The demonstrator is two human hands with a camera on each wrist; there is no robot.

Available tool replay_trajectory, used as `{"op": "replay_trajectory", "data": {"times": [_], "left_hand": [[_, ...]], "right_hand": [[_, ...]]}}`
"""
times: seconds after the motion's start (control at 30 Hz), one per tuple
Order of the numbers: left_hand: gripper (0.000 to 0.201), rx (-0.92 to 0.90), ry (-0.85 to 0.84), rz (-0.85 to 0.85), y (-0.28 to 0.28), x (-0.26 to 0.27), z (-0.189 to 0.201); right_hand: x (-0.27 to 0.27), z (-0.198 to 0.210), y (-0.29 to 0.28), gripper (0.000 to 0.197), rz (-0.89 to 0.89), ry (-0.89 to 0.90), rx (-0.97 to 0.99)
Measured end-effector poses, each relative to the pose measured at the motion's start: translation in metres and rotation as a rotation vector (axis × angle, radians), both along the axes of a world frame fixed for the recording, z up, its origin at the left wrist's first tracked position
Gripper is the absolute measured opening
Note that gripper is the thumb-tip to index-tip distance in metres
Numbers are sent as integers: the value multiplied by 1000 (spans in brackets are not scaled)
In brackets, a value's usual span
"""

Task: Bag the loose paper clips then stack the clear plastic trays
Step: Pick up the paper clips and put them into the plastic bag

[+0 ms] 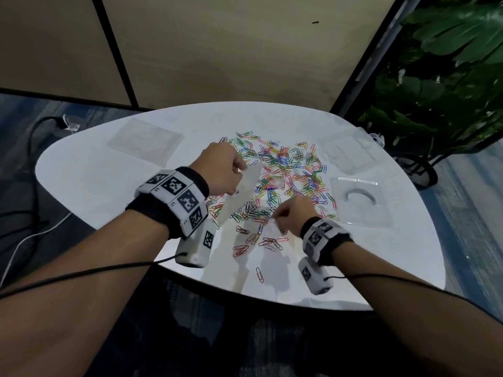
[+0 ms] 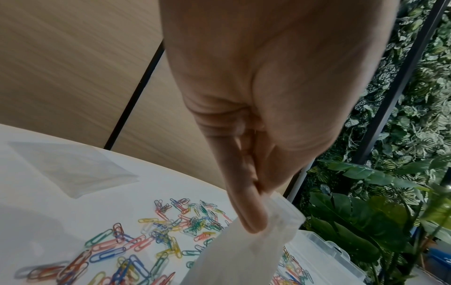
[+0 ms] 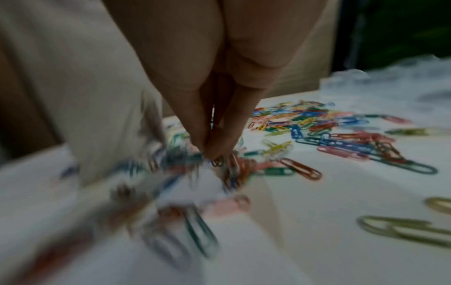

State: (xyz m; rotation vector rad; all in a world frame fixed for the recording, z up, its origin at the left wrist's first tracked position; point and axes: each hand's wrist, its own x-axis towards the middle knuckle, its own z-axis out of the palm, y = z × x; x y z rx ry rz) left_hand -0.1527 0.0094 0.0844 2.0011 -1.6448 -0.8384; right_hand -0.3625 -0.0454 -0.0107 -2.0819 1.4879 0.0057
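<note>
Coloured paper clips (image 1: 285, 170) lie scattered over the middle of the white table (image 1: 109, 186). My left hand (image 1: 220, 170) pinches the top edge of a clear plastic bag (image 1: 242, 191) that hangs down to the table; the bag (image 2: 234, 256) shows below the left hand (image 2: 251, 217) in the left wrist view, with clips (image 2: 136, 243) beyond it. My right hand (image 1: 285, 213) has its fingertips bunched on a small cluster of clips (image 3: 229, 165) beside the bag; the right hand (image 3: 212, 146) is blurred there. Clear trays lie at the right (image 1: 362, 202) and far right (image 1: 348, 151).
A flat clear sheet or bag (image 1: 145, 142) lies at the far left of the table. A large green plant (image 1: 441, 77) stands right of the table. Cables (image 1: 35, 131) run over the floor at left. Wood wall panels (image 1: 217, 50) are behind.
</note>
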Motion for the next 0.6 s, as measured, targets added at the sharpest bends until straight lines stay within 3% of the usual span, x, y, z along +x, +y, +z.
{"op": "replay_trajectory", "data": {"times": [0.07,0.13,0.2,0.27,0.37,0.43,0.53,0.6], "left_hand": [[28,10,10,2,-2,-2,0],[27,18,7,-1,-3,-5,-1],[26,17,5,-10,-4,-8,-1],[26,18,15,-23,-4,-11,-1],[26,12,26,-35,-4,-15,-1],[26,11,13,-31,-4,-16,-1],[29,20,14,-19,-4,-16,2],[31,12,6,-5,-4,-16,3]], "right_hand": [[-2,21,-11,8,-218,-261,131],[3,47,-16,11,-395,-639,287],[12,72,-15,14,-465,-954,426],[22,87,-10,15,-456,-1092,509],[36,86,1,10,-424,-1082,533],[40,76,4,12,-345,-965,453],[40,71,2,18,-83,-593,123],[37,79,1,20,18,-474,-60]]}}
